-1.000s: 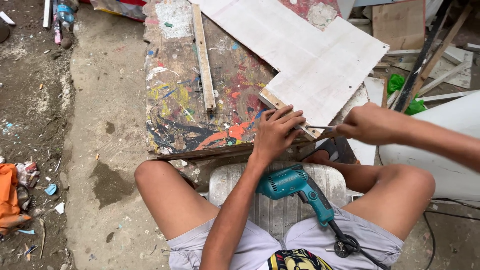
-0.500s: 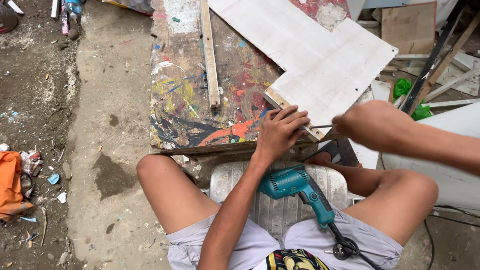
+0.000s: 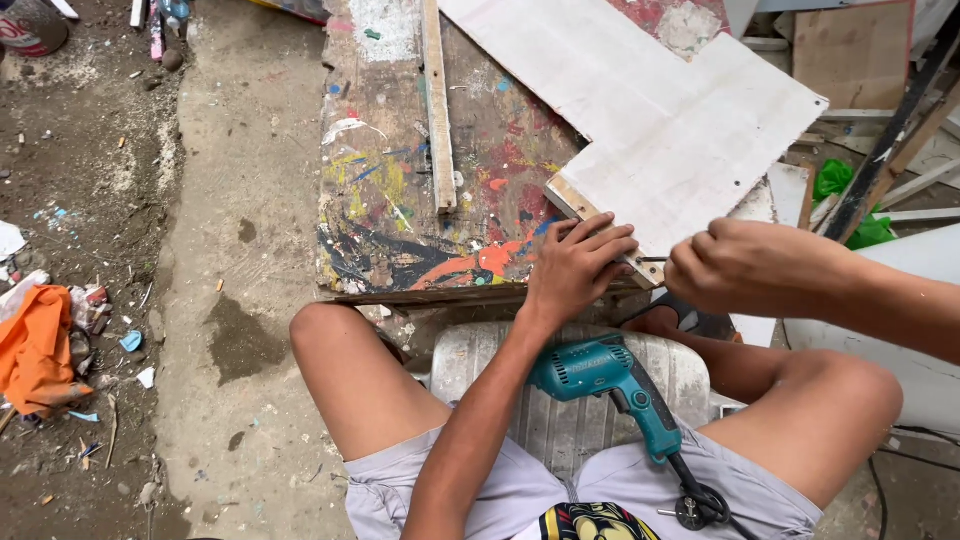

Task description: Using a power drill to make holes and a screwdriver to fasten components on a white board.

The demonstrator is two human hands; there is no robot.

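My left hand (image 3: pixel 580 265) lies curled over the near corner of a white board (image 3: pixel 680 150), fingers pressing on the wooden strip (image 3: pixel 566 197) along its edge. My right hand (image 3: pixel 740 265) is a closed fist around a thin metal tool (image 3: pixel 652 259); only its short tip shows, pointing at the board's edge just beside my left fingers. A teal power drill (image 3: pixel 600 370) rests untouched on the white plastic seat (image 3: pixel 470 360) between my bare knees, its cord trailing toward my lap.
The board lies on a paint-splattered wooden panel (image 3: pixel 400 200) with a long wooden batten (image 3: pixel 437 110) on it. Scrap boards, sticks and a green bag (image 3: pixel 835 180) are piled to the right. Orange cloth (image 3: pixel 35 345) and litter lie on the dirt at left.
The visible length of the thin tool between my hands has shortened as the right fist closed in on the left fingers. The left hand stays on the board's corner.
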